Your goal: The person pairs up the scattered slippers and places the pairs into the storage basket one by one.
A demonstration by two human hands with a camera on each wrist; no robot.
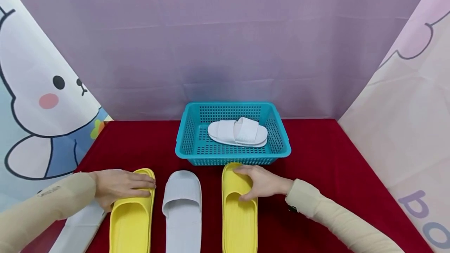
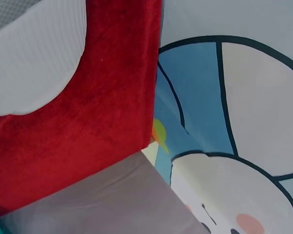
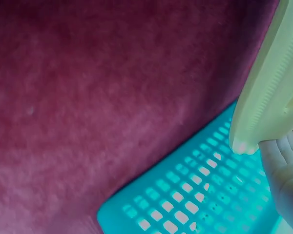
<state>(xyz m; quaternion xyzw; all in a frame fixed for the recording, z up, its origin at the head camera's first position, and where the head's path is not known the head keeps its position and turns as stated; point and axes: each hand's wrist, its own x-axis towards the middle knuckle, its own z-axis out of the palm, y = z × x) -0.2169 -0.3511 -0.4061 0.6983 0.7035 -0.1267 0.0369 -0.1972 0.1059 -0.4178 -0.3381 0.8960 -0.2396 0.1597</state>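
My left hand (image 1: 121, 186) lies across the strap of a yellow slipper (image 1: 130, 225), fingers over the top and thumb at its left side. My right hand (image 1: 263, 182) grips the strap of another yellow slipper (image 1: 240, 225), its thumb by the strap opening. In the right wrist view this slipper's pale side (image 3: 266, 92) rises beside the hand (image 3: 285, 170), near the basket. Between the yellow slippers lies a white slipper (image 1: 183, 221), toe toward the basket. Another white slipper (image 1: 79, 225) is partly hidden under my left forearm; a white slipper (image 2: 39, 58) fills the left wrist view's upper corner.
A turquoise plastic basket (image 1: 181, 143) stands at the back of the red cloth (image 1: 316, 159), holding a pair of white slippers (image 1: 239, 132). A mauve curtain (image 1: 225, 42) hangs behind. Printed cartoon sheets flank the table on the left (image 1: 38, 89) and right (image 1: 404, 128).
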